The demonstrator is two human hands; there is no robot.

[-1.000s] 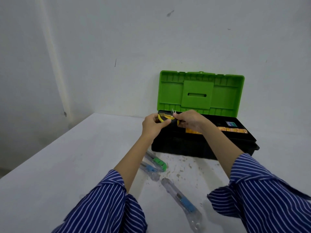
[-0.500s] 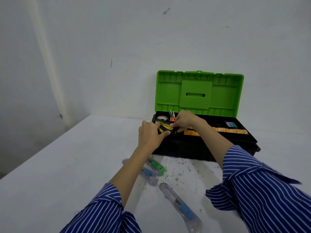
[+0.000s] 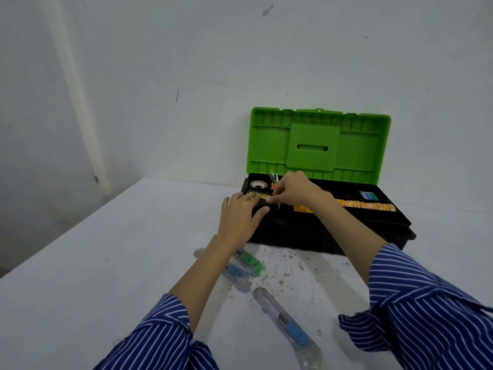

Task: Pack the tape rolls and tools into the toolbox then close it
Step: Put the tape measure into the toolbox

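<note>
Left hand: your left hand (image 3: 240,217) lies on the near-left edge of the toolbox (image 3: 320,231), fingers nearly straight and resting on a yellow-and-black tool (image 3: 260,198), thumb against the box front.
Right hand: your right hand (image 3: 293,192) hovers over the same corner, fingertips pinched on the end of that tool.
Toolbox: black base on the white table (image 3: 93,263), green lid (image 3: 320,145) standing upright against the wall.
Inside: a tape roll (image 3: 258,184) sits in the back-left compartment; an orange strip (image 3: 365,204) lies along the tray's front.
Table: three clear-packaged utility knives (image 3: 286,324) lie near you, outside the box.
</note>
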